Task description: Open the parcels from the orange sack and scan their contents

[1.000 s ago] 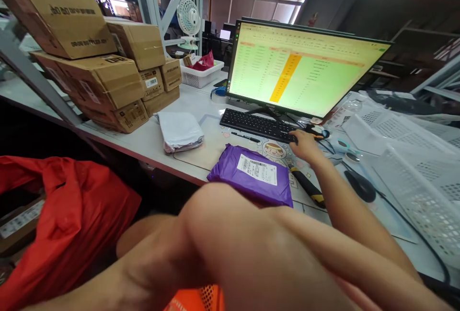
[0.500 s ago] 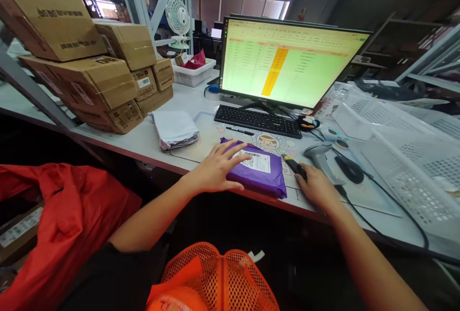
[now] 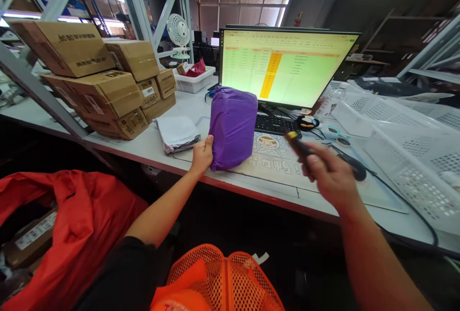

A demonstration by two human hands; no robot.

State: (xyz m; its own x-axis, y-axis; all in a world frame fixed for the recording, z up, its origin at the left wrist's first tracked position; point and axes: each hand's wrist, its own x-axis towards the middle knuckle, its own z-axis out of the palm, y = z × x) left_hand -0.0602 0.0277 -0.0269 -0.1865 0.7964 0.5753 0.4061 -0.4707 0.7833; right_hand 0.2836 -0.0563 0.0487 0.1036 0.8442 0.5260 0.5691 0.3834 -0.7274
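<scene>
A purple poly mailer [image 3: 233, 128] stands on end on the printed desk mat [image 3: 268, 157], its label hidden from me. My left hand [image 3: 202, 155] grips its lower left edge. My right hand [image 3: 328, 172] is raised above the desk's right side, shut on a black-and-yellow handled tool [image 3: 296, 143], probably a utility knife. Motion blur and my fingers hide its blade end. A black computer mouse [image 3: 354, 167] lies just past my right hand, partly hidden.
Stacked cardboard boxes [image 3: 97, 81] stand at the desk's left, beside a folded white parcel [image 3: 177, 133]. A monitor [image 3: 287, 69] and keyboard [image 3: 273, 124] stand behind the mailer. White perforated baskets [image 3: 413, 157] lie right. A red bag [image 3: 72, 224] and orange mesh bag [image 3: 223, 277] sit below.
The mailer has gone from lying flat to standing on end in my left hand. My right hand has lifted the black-and-yellow tool off the desk, and my arms have moved away from the camera.
</scene>
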